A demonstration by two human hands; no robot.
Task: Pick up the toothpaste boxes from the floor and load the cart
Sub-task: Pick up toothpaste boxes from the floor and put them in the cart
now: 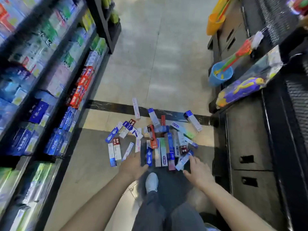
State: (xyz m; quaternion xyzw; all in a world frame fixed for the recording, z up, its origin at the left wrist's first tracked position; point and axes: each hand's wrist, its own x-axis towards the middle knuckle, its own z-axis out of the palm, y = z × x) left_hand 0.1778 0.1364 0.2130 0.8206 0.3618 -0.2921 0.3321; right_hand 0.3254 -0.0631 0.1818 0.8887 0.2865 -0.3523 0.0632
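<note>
Both hands, left (133, 165) and right (198, 172), reached spread and empty toward boxes (156, 140) mid-frame; best gathered several aligned per grasp.

Tiled aisle floor (166, 64), stocked shelves (50, 72)

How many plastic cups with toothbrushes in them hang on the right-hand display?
2. An orange cup hangs at the far end of the dark display, and a blue cup hangs nearer, above the toothpaste boxes. Others may be hidden beyond the frame.
</note>
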